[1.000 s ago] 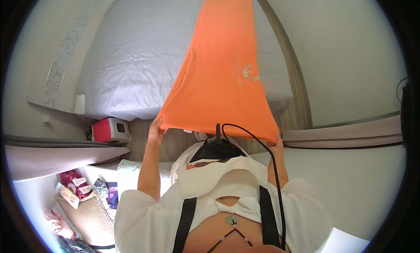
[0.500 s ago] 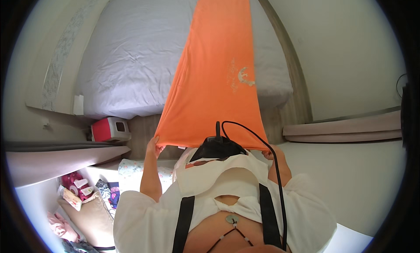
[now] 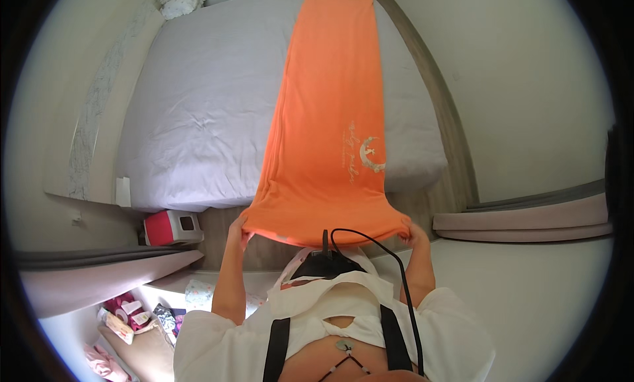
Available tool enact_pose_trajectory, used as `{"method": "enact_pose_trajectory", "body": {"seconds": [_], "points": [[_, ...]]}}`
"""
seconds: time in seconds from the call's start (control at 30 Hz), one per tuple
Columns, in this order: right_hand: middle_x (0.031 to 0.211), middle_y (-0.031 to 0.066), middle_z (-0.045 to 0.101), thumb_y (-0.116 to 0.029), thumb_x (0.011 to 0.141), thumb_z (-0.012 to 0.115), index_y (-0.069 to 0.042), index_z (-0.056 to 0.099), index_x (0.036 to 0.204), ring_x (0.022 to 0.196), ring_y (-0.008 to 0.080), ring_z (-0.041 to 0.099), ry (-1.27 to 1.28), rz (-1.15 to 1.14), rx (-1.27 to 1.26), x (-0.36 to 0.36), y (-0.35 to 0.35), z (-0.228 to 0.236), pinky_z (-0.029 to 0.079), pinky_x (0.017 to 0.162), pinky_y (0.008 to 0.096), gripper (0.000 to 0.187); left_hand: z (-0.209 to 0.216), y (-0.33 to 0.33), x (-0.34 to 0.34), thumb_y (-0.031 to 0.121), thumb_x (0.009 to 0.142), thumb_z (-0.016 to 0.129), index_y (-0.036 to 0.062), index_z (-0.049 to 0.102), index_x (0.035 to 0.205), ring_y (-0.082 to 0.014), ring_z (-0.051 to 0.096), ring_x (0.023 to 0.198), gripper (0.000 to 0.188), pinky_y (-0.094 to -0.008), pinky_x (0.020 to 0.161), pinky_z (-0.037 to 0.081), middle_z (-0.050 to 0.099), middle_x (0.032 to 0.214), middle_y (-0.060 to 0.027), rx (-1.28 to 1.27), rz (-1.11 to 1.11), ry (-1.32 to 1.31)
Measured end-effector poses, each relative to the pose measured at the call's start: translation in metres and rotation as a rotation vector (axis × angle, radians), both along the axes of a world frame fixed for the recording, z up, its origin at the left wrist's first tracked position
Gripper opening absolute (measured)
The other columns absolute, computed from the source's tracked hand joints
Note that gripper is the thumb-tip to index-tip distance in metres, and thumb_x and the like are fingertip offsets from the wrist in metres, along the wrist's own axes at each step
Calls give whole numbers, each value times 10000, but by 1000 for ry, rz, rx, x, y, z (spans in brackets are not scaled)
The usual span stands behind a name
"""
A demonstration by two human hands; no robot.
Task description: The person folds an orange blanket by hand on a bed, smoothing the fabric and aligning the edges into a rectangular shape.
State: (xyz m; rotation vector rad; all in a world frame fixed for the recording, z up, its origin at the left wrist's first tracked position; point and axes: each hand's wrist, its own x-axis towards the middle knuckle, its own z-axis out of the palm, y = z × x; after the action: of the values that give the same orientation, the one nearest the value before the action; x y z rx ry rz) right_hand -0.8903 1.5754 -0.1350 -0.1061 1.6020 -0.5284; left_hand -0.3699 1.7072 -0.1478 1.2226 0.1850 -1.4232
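A long orange cloth [image 3: 330,104], perhaps a blanket, stretches lengthwise across a bed and hangs past its near edge toward me. Pale printed decoration, including a crescent shape, shows near its right side. My left hand [image 3: 240,231] is closed on the near left corner. At the near right corner, my right hand [image 3: 413,234] grips the same cloth. Between the two hands the near edge sags a little over the floor. Layered folds run along the cloth's left side.
Grey sheeting covers the bed [image 3: 205,111]. A red and white box [image 3: 173,228] stands by its near left corner. Pinkish curtains [image 3: 522,227] hang at both sides. Bags and clothes [image 3: 125,314] lie at lower left. A black cable [image 3: 404,276] loops before my chest.
Both hands still hold the corners. The near edge has gone from taut to sagging, and the printed pattern sits lower in view. More of the bed's far end shows.
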Motion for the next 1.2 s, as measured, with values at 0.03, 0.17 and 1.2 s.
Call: {"method": "enact_pose_trajectory", "body": {"seconds": [0.03,0.17,1.2], "points": [[718,27,545,-279,726,607,-97,514,839,582,139,516,-6,-4,5,3,-20,0,447,466,236,233,11,-23,0,137,745,545,37,515,947,-144,556,711,227,-243,579,471,570,842,-65,5,-4,-6],[731,24,556,-259,763,557,-112,523,867,597,130,535,-150,-124,-207,0,-87,6,459,461,233,183,58,-117,-5,105,739,564,25,518,952,-161,548,777,232,-268,614,468,566,884,-70,-101,200,105],[1156,128,406,-167,825,468,-107,289,1218,953,219,503,-371,-189,-723,76,-498,53,452,755,351,435,80,-557,10,294,822,452,-6,343,1150,-246,350,1115,458,-388,920,290,335,1204,-123,-151,225,-248]]}}
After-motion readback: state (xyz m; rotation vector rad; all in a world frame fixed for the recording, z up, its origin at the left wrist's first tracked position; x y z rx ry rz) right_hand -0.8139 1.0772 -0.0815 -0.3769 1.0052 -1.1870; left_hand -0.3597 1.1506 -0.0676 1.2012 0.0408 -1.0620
